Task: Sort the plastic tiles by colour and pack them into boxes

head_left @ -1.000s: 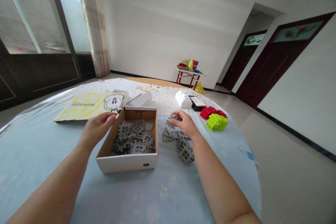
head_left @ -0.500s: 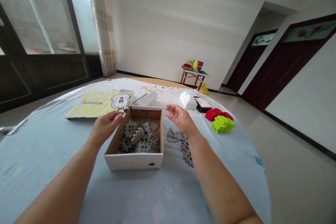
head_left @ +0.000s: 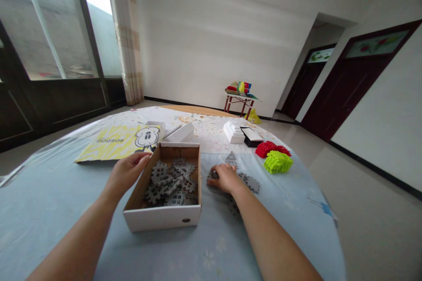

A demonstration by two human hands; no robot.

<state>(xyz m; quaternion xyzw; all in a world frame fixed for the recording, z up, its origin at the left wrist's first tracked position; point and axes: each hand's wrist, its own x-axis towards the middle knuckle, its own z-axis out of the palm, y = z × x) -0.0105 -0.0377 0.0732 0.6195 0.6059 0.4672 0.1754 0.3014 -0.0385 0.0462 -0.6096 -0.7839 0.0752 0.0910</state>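
Note:
An open white shoebox-like box [head_left: 158,218] with a brown inside stands in front of me. Grey interlocking building pieces [head_left: 165,182], notched along their edges and some with window grids, lie heaped in it. My left hand [head_left: 129,171] is at the box's left wall, its fingers curled at the rim. To the right of the box, my right hand [head_left: 226,178] is down on the table with fingers bent around a grey interlocking piece [head_left: 212,175], partly hidden under them. More loose grey pieces [head_left: 252,183] lie flat around that hand.
Behind the box are a yellow-and-white BOBDOG lid [head_left: 112,141] and a white carton [head_left: 181,133]. Further right stand a white stack [head_left: 233,132], a black-and-white box [head_left: 253,137], red pieces [head_left: 272,149] and lime-green pieces [head_left: 278,162]. A light-blue floral cloth [head_left: 165,254] covers the round table.
My right hand has come down from beside the box's far right corner onto the grey pieces on the table. My left hand stays by the box's left rim. The view has tilted up slightly.

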